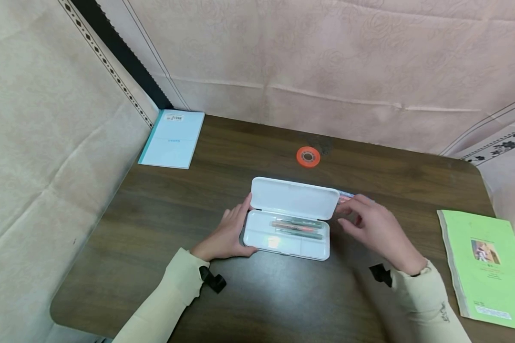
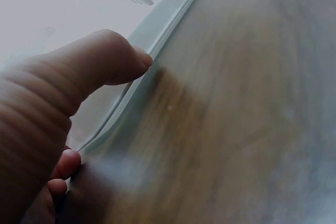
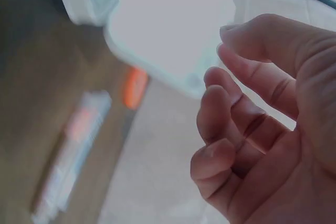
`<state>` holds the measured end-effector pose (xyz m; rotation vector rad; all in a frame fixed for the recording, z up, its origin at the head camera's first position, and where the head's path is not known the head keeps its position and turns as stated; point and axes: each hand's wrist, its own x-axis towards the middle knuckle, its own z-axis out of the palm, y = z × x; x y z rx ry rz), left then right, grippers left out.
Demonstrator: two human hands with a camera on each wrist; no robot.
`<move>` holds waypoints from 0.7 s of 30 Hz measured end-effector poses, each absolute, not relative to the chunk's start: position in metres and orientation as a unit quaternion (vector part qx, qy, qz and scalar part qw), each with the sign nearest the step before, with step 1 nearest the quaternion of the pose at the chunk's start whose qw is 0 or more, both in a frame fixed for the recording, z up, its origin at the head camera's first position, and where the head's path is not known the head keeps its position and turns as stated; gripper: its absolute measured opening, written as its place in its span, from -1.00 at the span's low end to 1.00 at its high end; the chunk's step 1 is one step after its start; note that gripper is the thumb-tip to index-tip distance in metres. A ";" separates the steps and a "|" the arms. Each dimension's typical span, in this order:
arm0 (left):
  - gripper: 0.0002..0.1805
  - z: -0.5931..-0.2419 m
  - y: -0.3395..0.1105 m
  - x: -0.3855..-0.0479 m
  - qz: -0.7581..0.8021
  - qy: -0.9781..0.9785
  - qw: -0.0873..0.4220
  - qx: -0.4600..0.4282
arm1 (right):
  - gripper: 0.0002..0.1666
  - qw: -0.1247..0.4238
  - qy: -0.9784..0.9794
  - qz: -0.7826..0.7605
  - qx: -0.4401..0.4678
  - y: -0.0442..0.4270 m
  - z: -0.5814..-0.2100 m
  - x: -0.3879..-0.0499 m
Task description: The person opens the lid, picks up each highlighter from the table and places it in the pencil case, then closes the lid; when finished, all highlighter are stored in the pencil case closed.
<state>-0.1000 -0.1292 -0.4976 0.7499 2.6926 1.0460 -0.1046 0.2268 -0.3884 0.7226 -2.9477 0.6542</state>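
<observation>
A white pencil case (image 1: 289, 195) lies on the table with its lid raised, and several slim pens (image 1: 298, 227) rest in its tray. My left hand (image 1: 229, 233) grips the case's left end. Its thumb (image 2: 113, 59) presses the front edge in the left wrist view, while the other fingers are partly hidden. Beside the lid's right end is my right hand (image 1: 375, 226), fingers loosely curled and holding nothing. Whether its fingertips touch the lid (image 3: 168, 30) I cannot tell. Partly hidden behind lid and hand, a slim clear packet with blue and pink (image 3: 73, 153) lies on the table.
An orange-red ring-shaped disc (image 1: 308, 156) lies behind the case. A light blue notebook (image 1: 171, 139) is at the back left corner, and a green book (image 1: 487, 267) lies at the right edge. Pale cloth (image 1: 326, 62) hangs along the table's back and left.
</observation>
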 end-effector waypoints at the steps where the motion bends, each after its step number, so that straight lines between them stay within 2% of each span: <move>1: 0.51 -0.498 -0.129 -0.100 0.349 0.899 0.078 0.251 | -0.78 0.030 -0.949 0.214 0.228 0.232 -0.385 -0.106; 7: 0.51 -0.499 -0.129 -0.100 0.348 0.900 0.078 0.252 | -0.79 0.058 -0.957 0.213 0.189 0.264 -0.371 -0.117; 14: 0.50 -0.498 -0.129 -0.100 0.350 0.899 0.076 0.253 | -0.78 0.037 -0.971 0.207 0.111 0.301 -0.377 -0.124; 21: 0.50 -0.498 -0.129 -0.099 0.351 0.899 0.075 0.252 | -0.78 0.004 -0.974 0.206 0.096 0.328 -0.397 -0.128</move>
